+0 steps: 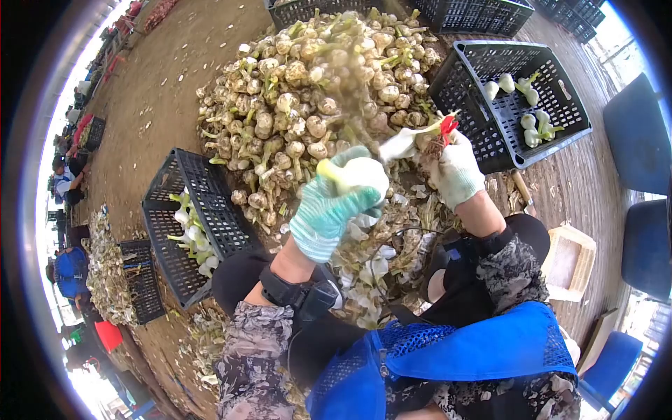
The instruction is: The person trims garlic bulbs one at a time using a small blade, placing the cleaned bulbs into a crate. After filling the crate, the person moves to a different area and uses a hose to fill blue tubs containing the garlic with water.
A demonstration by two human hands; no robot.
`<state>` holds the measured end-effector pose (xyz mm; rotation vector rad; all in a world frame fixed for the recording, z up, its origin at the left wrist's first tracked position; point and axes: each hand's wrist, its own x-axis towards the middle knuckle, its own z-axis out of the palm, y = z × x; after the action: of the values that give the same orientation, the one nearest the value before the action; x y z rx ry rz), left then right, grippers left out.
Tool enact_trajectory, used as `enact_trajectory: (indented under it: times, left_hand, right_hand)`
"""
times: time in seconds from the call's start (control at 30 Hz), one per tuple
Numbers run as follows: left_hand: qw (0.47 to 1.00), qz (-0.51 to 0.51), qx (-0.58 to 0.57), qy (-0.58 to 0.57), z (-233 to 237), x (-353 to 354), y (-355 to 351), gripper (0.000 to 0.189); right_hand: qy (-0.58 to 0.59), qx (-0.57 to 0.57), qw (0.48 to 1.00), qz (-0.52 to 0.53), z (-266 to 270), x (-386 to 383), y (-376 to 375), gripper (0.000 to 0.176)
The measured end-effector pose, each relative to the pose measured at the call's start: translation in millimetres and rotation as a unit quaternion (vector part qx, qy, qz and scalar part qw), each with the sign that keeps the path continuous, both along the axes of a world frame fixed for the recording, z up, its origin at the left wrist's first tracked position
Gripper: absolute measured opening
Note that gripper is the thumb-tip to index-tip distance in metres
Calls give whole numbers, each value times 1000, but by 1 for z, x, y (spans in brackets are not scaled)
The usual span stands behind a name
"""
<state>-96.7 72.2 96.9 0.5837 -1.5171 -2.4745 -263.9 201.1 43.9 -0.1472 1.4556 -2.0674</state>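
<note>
A white peeled bulb (pixel 360 176) with a yellow-green stem is held in my left hand (pixel 329 210), which wears a green-striped glove. To its right, my right hand (pixel 456 168), in a pale glove, is closed round something red (pixel 448 128), with roots or dry scraps at its fingers. A blurred white piece (pixel 399 144) extends left from that hand. Behind both hands lies a large heap of unpeeled bulbs (pixel 280 105). Loose white skins (pixel 371 269) cover the ground between my legs.
Black crates stand at left (pixel 203 210) and right (pixel 574 105), both holding white bulbs. A wooden-handled tool (pixel 521 189) and a pale box (pixel 568 262) lie at right. Blue seats (pixel 638 133) line the far right. A person (pixel 68 183) is at far left.
</note>
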Motion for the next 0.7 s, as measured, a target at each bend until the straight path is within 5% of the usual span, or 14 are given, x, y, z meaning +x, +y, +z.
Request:
enact_trajectory:
  times: [0.1,0.13,0.17,0.23,0.33,0.37,0.5,0.57,0.63,0.67,0.7]
  left_hand:
    - [995,-8,96,31,-3,3,-2,54]
    - [995,-19,88,38,-9,4,-7,55]
    - [995,-31,79,45,-12,5,-11,56]
    - [999,-52,6,13,-5,9,-15,63]
    - [999,-45,-25,-1,-11,14,-18,70]
    - [998,-45,-40,-6,-14,14,-17,69]
    - [991,-70,-109,-21,-16,9,-17,68]
    - [990,-81,-116,-13,-20,8,-14,64]
    - [990,-91,-109,-23,-20,6,-12,69]
    - [992,-100,-73,-18,-21,7,-14,69]
    - [993,-110,-38,-14,-21,7,-15,69]
  right_hand:
    - [38,62,992,104,-13,8,8,18]
    - [137,108,974,147,-15,17,9,14]
    - [478,248,813,221,-13,22,13,23]
    - [539,191,774,272,-41,41,17,32]
    - [378,213,762,481,-18,37,22,36]
    - [312,327,697,558,-3,29,16,54]
    - [365,170,831,384,-10,26,12,50]
    - [286,134,870,378,0,24,8,41]
    - [209,228,886,346,17,33,0,19]
    - [260,203,864,379,23,28,4,27]
    - [133,149,904,377,25,25,10,31]
